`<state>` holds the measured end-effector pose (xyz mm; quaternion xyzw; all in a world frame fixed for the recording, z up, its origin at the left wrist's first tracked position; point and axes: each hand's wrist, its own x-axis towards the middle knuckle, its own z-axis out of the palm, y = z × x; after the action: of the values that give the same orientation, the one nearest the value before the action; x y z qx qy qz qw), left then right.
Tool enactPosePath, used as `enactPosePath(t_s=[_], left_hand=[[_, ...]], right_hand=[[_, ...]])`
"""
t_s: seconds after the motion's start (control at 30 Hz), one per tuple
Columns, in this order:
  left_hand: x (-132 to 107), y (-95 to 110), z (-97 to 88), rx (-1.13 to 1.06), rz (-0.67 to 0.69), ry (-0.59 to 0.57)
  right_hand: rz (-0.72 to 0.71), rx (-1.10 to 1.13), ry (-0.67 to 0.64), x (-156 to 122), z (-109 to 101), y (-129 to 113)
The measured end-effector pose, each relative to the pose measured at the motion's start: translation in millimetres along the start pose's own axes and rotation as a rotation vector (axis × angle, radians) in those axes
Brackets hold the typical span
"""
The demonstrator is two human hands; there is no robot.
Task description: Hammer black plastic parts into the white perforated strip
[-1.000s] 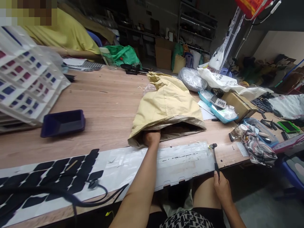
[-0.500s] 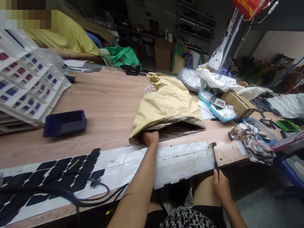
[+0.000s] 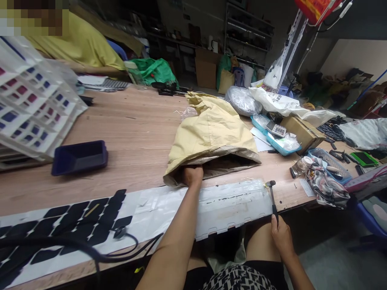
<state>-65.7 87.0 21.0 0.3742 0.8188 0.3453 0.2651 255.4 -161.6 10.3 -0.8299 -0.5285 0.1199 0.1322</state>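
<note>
Nothing is shifting: the left hand (image 3: 193, 174) is still reaching into the sack (image 3: 211, 131), fingers' state hidden; the right hand's fingers (image 3: 274, 222) are clamping the hammer (image 3: 273, 199) by the near edge of the table (image 3: 130, 133).

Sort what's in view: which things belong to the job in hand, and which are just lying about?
Apparently in use:
yellow sack, left hand partly inside its mouth
hammer, held in right hand

Apparently lying about:
purple tray
calculator
patterned cloth
</note>
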Motion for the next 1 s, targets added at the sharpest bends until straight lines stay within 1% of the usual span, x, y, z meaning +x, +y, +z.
enactPosePath(t_s=[0.07, 0.13, 0.27, 0.33, 0.37, 0.43, 0.53, 0.67, 0.83, 0.93, 1.0], left_hand=[[-12, -5, -3.4, 0.029, 0.026, -0.036], [-32, -11, -6.8, 0.08, 0.113, -0.118], [-85, -25, -9.2, 0.173, 0.362, -0.358], [-109, -29, -7.8, 0.209, 0.525, -0.459], [-118, -30, -7.0, 0.241, 0.602, -0.488], [-129, -31, -5.7, 0.317, 0.705, -0.496], [-131, -31, -4.7, 0.345, 0.756, -0.461], [-124, -29, 2.6, 0.231, 0.836, -0.453], [-118, -31, 18.1, 0.149, 0.776, -0.405], [-117, -33, 20.9, 0.118, 0.777, -0.41], [-117, -34, 20.4, 0.107, 0.775, -0.417]], right_hand=[[0.002, -0.005, 0.0, 0, 0, 0], [-0.003, -0.007, -0.001, 0, 0, 0], [-0.001, -0.019, 0.003, 0, 1, 0], [-0.001, -0.022, 0.005, 0, 1, -1], [-0.001, -0.023, 0.007, 0, 0, -1], [-0.001, -0.026, 0.008, 0, 0, -1], [0.0, -0.031, 0.002, -1, 0, -1], [-0.001, -0.013, 0.0, -1, 0, -1], [-0.015, 0.019, -0.032, 0, -3, 1], [-0.037, 0.069, -0.052, -1, -9, 0], [-0.066, 0.118, -0.025, -4, -13, -4]])
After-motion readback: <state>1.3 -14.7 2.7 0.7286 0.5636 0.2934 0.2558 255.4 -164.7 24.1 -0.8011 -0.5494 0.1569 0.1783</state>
